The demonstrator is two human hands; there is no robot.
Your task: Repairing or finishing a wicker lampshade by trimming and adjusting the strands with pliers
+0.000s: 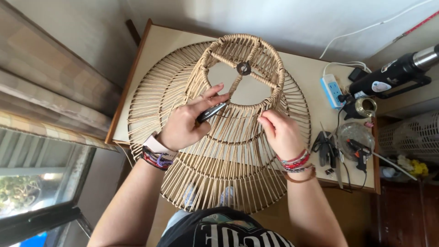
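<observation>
Gripping pliers (pixel 211 111), the left hand (pixel 185 122) meets the right hand (pixel 280 132), pinching the woven lampshade (pixel 219 151) overhanging the table (pixel 155 45) edge.

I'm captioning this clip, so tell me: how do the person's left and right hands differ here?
The left hand holds a small dark tool against the woven lampshade frame; the right hand holds no tool and pinches a strand with its fingers. The left wrist wears a pale watch plus bracelets; the right wrist shows only beaded bracelets. Both rest on the frame's middle ring.
</observation>
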